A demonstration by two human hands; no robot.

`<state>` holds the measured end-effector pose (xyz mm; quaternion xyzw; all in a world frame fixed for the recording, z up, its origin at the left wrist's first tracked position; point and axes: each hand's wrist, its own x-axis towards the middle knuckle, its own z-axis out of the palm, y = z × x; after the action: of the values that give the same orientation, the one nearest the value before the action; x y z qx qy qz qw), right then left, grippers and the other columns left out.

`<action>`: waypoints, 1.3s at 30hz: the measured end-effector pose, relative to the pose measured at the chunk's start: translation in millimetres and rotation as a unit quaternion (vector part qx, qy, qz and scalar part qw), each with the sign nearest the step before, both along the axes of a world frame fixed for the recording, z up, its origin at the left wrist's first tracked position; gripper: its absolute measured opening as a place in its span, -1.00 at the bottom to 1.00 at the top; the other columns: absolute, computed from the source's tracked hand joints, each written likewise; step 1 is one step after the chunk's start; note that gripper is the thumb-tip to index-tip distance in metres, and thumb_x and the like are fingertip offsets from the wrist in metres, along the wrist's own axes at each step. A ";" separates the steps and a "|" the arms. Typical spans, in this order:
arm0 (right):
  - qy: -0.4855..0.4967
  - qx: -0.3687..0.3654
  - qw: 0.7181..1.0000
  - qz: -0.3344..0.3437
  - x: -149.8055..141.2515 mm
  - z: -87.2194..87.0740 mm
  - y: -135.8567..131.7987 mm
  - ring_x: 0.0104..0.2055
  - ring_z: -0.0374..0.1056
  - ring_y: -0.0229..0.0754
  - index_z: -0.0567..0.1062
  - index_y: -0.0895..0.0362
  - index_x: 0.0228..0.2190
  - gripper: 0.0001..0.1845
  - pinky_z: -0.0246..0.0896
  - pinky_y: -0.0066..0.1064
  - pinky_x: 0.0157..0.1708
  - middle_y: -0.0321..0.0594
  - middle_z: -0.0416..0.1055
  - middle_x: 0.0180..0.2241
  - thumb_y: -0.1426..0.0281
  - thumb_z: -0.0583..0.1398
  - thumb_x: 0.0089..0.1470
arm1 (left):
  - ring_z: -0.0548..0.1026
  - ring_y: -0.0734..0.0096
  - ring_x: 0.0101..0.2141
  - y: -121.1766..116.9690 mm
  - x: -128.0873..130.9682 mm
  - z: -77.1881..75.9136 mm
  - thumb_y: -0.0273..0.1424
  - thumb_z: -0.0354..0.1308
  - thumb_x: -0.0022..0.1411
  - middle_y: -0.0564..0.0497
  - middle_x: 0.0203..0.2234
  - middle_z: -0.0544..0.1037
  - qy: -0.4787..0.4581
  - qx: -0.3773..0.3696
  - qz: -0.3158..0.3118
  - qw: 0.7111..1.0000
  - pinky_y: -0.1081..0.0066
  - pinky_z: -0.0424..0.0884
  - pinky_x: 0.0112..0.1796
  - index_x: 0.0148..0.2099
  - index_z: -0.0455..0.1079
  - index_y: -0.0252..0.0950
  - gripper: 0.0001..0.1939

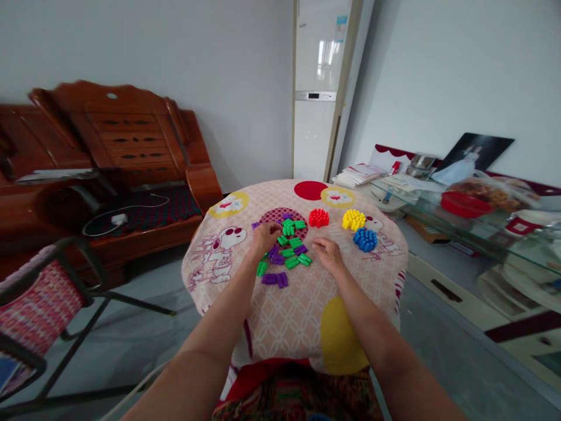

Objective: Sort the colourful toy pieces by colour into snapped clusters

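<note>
My left hand point(264, 238) is over the left part of a loose pile of small plastic pieces. Its fingers are bent together, and anything between them is hidden. Green pieces point(289, 252) and purple pieces point(275, 279) lie scattered around and in front of it, mostly on their sides. Right of the pile, my right hand point(329, 254) hovers low over or rests on the cloth, fingers loosely bent and apart, with nothing visible in them. Beyond it stand tight clusters of red pieces point(318, 218), yellow pieces point(353, 220) and blue pieces point(365, 240).
A patterned cloth covers the round table point(284, 327). On the right is a glass-topped cabinet point(438, 216) with papers, a red bowl point(467, 203) and a photo. A wooden bench point(127, 146) and a folding chair point(39, 304) are at left; a tall white air conditioner point(318, 128) stands behind.
</note>
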<state>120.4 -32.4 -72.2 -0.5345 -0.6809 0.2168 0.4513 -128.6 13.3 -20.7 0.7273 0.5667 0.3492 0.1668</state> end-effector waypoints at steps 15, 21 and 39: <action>0.009 0.010 1.000 -0.022 -7.8 1.5 0.5 -0.20 0.53 -0.11 0.65 0.10 -0.42 -0.80 0.37 -0.33 -0.08 -0.19 0.64 -0.30 0.50 0.21 0.05 | 0.46 0.22 0.16 41.2 71.7 0.2 -0.43 0.10 0.33 -0.18 0.14 0.52 0.250 0.017 -0.020 0.968 0.35 0.32 0.17 0.20 0.42 -0.31 -0.60; 0.037 0.016 0.999 -0.027 -6.6 -3.1 3.2 -0.19 0.54 -0.11 0.66 0.11 -0.41 -0.82 0.38 -0.34 -0.09 -0.16 0.65 -0.26 0.49 0.22 0.02 | 0.49 0.00 0.10 54.0 93.0 -3.6 -0.46 0.18 0.23 -0.27 0.02 0.58 0.286 -0.003 -0.016 0.958 0.18 0.39 0.07 0.05 0.52 -0.31 -0.66; 0.132 -0.020 0.982 -0.135 31.6 -4.4 7.2 -0.56 0.39 -0.12 0.61 0.12 -0.46 -0.62 0.26 -0.35 -0.50 -0.22 0.47 -0.63 0.09 0.18 0.07 | 0.59 0.36 -0.35 10.5 135.0 -11.8 -0.40 0.26 0.07 0.00 -0.33 0.66 -0.006 -0.039 -0.206 0.978 0.47 0.47 -0.29 -0.18 0.57 -0.33 -0.77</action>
<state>152.0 -25.2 -76.6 -0.5977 -0.5323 0.2361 0.5511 6.3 23.8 -32.4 0.8194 0.4169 0.2892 0.2666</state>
